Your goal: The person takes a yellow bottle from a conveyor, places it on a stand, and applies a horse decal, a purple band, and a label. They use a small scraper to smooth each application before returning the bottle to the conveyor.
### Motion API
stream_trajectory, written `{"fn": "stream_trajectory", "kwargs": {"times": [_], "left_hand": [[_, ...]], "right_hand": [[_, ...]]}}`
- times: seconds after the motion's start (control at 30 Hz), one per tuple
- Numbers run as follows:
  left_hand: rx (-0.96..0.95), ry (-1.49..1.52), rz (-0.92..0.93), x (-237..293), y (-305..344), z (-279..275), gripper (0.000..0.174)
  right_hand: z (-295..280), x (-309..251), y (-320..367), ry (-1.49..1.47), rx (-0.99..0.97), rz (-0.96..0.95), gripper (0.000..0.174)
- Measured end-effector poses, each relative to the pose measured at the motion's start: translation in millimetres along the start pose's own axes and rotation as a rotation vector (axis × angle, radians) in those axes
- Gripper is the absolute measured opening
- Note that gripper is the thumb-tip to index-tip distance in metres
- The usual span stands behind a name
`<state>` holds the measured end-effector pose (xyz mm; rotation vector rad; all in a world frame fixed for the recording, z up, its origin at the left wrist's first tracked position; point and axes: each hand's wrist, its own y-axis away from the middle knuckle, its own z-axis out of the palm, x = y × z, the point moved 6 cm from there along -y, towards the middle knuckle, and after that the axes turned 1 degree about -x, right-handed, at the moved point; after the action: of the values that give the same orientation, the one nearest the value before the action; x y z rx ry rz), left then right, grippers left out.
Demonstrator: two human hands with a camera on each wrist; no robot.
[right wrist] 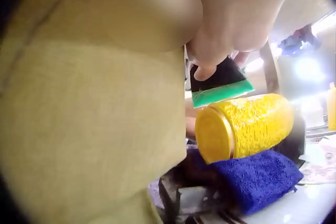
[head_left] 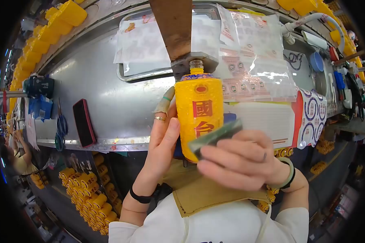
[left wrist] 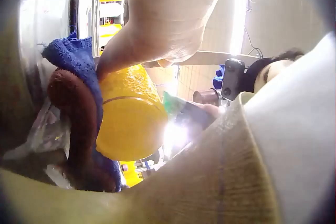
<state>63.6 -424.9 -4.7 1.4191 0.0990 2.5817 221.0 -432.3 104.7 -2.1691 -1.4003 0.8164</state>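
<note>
A yellow bottle (head_left: 199,89) with red characters and a clear threaded neck lies in front of the person, its base toward the body. Along its left side rests the left hand (head_left: 160,139), fingers straight, a cover on one fingertip and the thumb beside the bottle. The right hand (head_left: 241,160) grips a dark scraper (head_left: 215,139) over the lower front of the bottle. In the right wrist view the scraper's green edge (right wrist: 223,94) is just above the bottle's textured side. A blue cloth (right wrist: 262,179) lies beneath the bottle.
A brown-grey metal arm (head_left: 172,28) reaches down to the bottle's neck. Left on the metal table lie a phone (head_left: 84,123) and scissors (head_left: 61,129). Behind stands a tray (head_left: 144,77) with sheets; plastic-wrapped label sheets (head_left: 255,56) and a white stack (head_left: 267,121) lie right.
</note>
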Motion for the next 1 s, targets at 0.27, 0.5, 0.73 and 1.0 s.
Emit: {"fn": "stream_trajectory", "kwargs": {"times": [0.27, 0.5, 0.73, 1.0], "left_hand": [[-0.009, -0.148, -0.011, 0, 3, 2, 0.072], [-0.003, -0.172, -0.008, 1, 3, 10, 0.080], [-0.011, -0.159, -0.008, 2, 4, 12, 0.080], [0.063, -0.099, -0.074, -2, 7, 5, 0.081]], "right_hand": [[6, 26, 35, -0.534, 0.152, 0.761, 0.030], [34, 64, 53, -0.520, 0.355, 0.981, 0.030], [16, 74, 48, -0.162, 0.195, 0.901, 0.025], [43, 73, 72, -1.029, 0.318, 1.203, 0.033]]}}
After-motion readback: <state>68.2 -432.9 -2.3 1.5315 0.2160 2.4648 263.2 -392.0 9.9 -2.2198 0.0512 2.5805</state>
